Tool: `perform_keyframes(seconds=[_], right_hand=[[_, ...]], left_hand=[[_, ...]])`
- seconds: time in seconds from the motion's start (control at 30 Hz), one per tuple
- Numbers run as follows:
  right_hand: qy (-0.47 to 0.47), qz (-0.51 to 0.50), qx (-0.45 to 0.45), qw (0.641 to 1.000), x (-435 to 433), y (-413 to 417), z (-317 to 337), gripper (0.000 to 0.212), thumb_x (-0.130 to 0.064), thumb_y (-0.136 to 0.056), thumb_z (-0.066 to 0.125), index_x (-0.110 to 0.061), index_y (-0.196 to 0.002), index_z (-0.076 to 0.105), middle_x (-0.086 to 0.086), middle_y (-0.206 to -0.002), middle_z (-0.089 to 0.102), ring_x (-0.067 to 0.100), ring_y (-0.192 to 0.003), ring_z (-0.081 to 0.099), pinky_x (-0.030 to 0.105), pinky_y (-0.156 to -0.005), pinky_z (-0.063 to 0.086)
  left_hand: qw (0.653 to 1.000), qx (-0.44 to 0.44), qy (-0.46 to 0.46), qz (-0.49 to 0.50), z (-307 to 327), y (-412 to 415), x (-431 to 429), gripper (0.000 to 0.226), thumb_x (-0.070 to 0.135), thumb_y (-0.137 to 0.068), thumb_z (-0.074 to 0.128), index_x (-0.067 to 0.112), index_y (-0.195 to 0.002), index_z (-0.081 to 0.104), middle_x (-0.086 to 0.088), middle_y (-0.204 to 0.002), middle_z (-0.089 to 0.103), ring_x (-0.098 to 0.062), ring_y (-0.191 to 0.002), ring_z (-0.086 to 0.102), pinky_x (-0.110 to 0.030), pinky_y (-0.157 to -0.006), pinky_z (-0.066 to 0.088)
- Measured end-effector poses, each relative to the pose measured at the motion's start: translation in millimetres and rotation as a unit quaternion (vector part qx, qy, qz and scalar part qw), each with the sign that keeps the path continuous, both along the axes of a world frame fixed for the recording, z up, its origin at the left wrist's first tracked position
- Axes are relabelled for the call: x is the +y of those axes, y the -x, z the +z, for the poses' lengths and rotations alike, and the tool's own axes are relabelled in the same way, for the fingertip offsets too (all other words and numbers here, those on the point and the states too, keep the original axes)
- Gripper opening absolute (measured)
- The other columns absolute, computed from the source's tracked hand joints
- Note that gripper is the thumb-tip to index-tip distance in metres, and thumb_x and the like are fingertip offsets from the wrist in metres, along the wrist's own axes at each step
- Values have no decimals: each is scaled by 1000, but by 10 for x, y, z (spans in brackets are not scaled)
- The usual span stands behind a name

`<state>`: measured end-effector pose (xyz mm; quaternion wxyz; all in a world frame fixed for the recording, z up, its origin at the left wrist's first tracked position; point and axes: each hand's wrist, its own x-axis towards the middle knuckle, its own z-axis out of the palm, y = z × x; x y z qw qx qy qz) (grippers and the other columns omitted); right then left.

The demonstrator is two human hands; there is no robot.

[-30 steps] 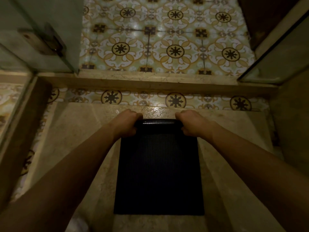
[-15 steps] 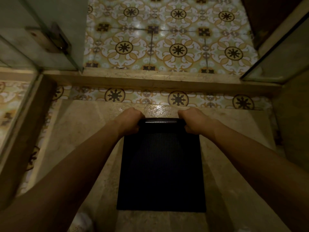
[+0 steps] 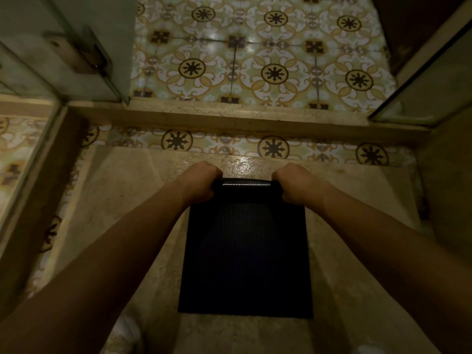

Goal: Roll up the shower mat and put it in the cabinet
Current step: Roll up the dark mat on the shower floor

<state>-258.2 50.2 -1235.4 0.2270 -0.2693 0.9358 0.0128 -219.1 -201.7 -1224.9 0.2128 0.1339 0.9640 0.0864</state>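
A black textured shower mat (image 3: 245, 256) lies flat on the beige stone shower floor (image 3: 132, 200), straight ahead of me. Its far edge is curled into a thin glossy roll (image 3: 246, 184). My left hand (image 3: 201, 181) grips the left end of that roll with closed fingers. My right hand (image 3: 293, 183) grips the right end the same way. Both forearms reach in from the bottom corners. No cabinet is in view.
A raised stone threshold (image 3: 229, 118) crosses the view beyond the mat, with patterned yellow floor tiles (image 3: 255, 60) past it. A glass door with a metal hinge (image 3: 84, 54) stands at the left, a glass panel (image 3: 429, 85) at the right.
The curled far edge of the mat has grown slightly rounder and shows a brighter sheen. Both hands keep their grip on its ends.
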Motion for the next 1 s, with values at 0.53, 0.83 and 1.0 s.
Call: perform_keyframes(seconds=[0.53,0.83,1.0], right_hand=[[-2,-14,-20,1000,-17,-93,61,30,-8,-74,71,-11,-100,55,15,-102,60,31,-90,60,33,-64,44],[-12,13,-64,998,51,-148,87,28,-11,-74,66,-14,-102,69,12,-97,67,29,-90,65,37,-76,56],[-5,3,-23,1000,50,-230,95,30,-10,-74,69,-11,-104,66,15,-100,63,32,-89,63,33,-68,49]], left_hand=[[1000,-15,-3,5,20,-29,-9,13,16,-76,71,17,-87,64,-3,-87,66,-24,-84,63,-30,-66,48],[995,-100,7,-15,101,39,-48,37,12,-78,74,20,-113,71,-4,-108,70,-16,-84,61,-18,-62,42],[999,-44,19,-11,60,-84,41,23,12,-76,73,17,-99,70,-6,-99,71,-23,-91,65,-24,-66,45]])
